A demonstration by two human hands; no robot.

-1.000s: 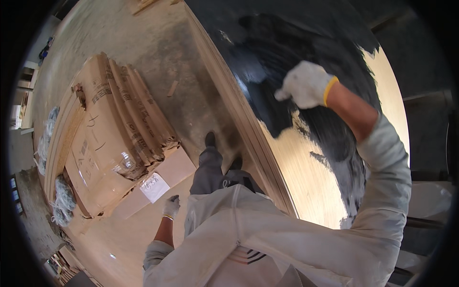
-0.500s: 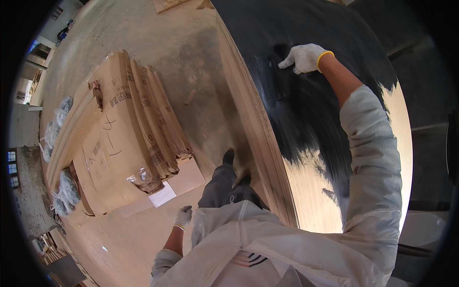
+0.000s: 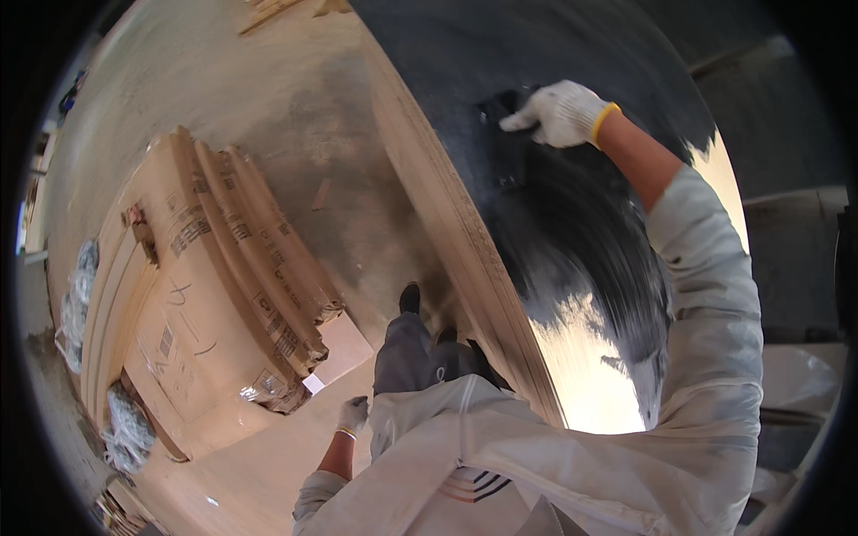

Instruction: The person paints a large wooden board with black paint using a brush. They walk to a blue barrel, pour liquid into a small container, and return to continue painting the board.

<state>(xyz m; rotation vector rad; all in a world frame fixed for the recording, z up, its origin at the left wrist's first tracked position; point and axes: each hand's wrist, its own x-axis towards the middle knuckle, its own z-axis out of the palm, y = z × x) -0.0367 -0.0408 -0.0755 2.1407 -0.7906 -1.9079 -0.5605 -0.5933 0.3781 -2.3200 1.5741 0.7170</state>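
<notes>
While the right hand [image 3: 561, 113] (arm outstretched) grips a black applicator [image 3: 500, 107] against the board [image 3: 590, 375], the left hand [image 3: 352, 414] hangs loosely curled

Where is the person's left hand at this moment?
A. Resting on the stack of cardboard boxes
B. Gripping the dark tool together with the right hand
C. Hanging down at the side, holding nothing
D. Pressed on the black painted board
C: the gloved left hand hangs beside the body with nothing in it, while the right hand alone presses the dark tool on the board.
</notes>
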